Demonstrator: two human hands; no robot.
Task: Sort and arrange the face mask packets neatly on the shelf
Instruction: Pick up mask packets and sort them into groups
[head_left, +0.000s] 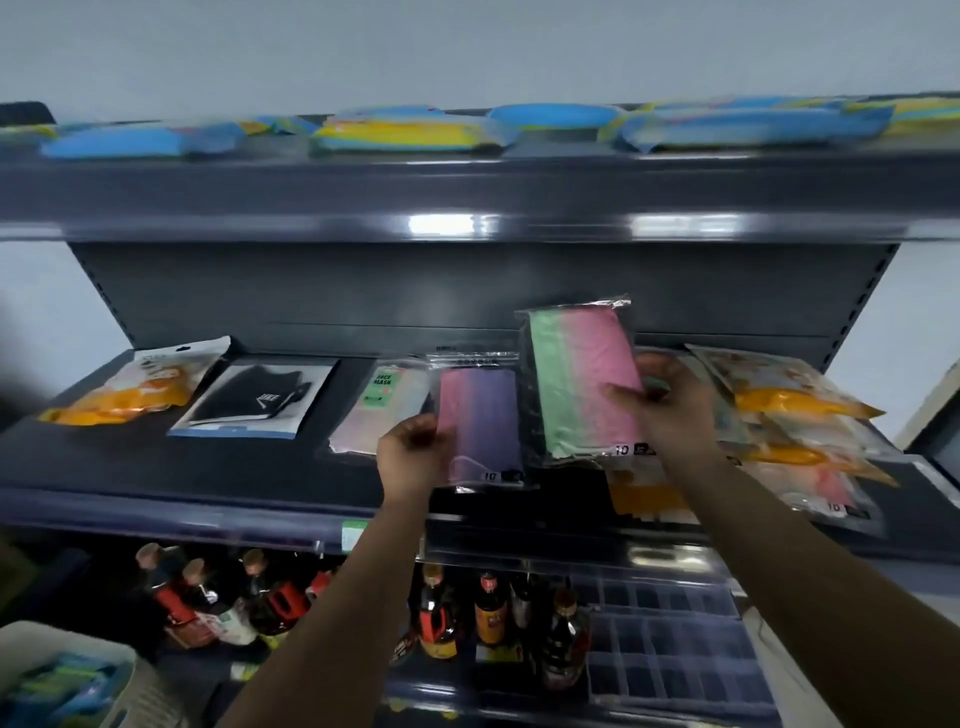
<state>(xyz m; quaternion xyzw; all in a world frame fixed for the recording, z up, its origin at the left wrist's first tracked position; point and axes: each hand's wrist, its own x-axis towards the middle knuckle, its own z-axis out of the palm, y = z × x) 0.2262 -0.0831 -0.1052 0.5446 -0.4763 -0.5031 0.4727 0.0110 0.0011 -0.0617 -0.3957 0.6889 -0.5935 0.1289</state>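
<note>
Nearby, orange packets (810, 415) crowd both hands' packets.

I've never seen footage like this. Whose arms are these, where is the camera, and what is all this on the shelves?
There is no machine here: a person wears a camera on the head, so you see their own bare arms reaching forward. The left hand holds a pink and purple mask packet. The right hand holds a green and pink mask packet, lifted above the middle shelf. On that shelf lie an orange packet, a black mask packet and, at right, an untidy pile of packets. Blue packets lie on the top shelf; bottles stand below.
</note>
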